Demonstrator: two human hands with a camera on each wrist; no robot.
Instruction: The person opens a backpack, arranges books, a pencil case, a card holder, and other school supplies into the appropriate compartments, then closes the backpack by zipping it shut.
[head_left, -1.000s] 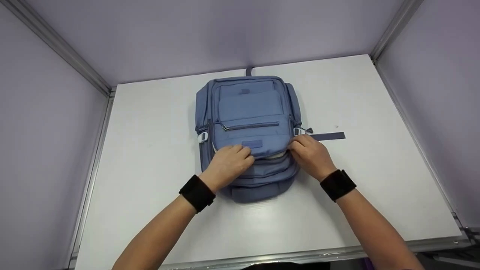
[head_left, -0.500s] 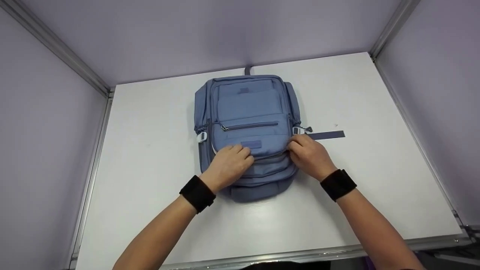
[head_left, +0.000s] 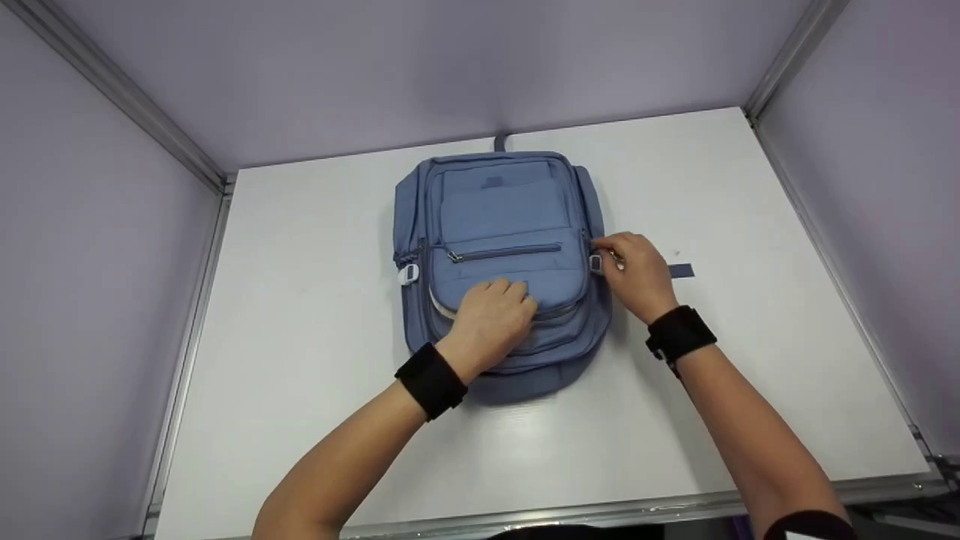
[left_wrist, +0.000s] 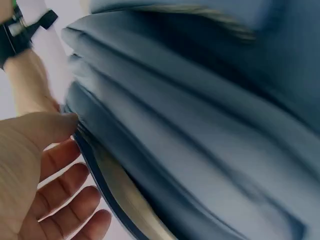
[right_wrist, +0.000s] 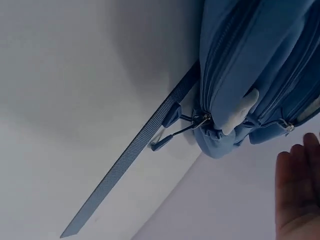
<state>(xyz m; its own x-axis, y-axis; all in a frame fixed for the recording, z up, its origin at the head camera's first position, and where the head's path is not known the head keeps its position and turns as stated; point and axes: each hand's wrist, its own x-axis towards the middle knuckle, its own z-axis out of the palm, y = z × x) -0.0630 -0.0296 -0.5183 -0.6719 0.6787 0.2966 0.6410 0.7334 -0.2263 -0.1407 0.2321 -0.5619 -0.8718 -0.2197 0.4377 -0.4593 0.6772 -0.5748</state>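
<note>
A blue backpack [head_left: 502,206] lies on its back, its front pocket partly unzipped along the lower curve. My left hand [head_left: 493,319] is at the pocket's lower edge. In the left wrist view its thumb and index finger pinch the dark-trimmed pocket edge [left_wrist: 102,187], the other fingers spread below. My right hand [head_left: 639,274] is beside the bag's right side, near the white buckle [head_left: 596,263]. The right wrist view has its fingers [right_wrist: 295,185] extended, apart from the metal zipper pull [right_wrist: 288,126].
A flat dark strap [right_wrist: 127,150] sticks out from the bag's right side across the white table [head_left: 315,300]. A drawstring cord [right_wrist: 172,117] hangs by the side pocket. Pale panels [head_left: 480,67] enclose the table at the back and sides.
My right hand has left the pocket's lower right corner and moved up to the side buckle. My left hand has shifted slightly right, and the pocket's left edge gapes more.
</note>
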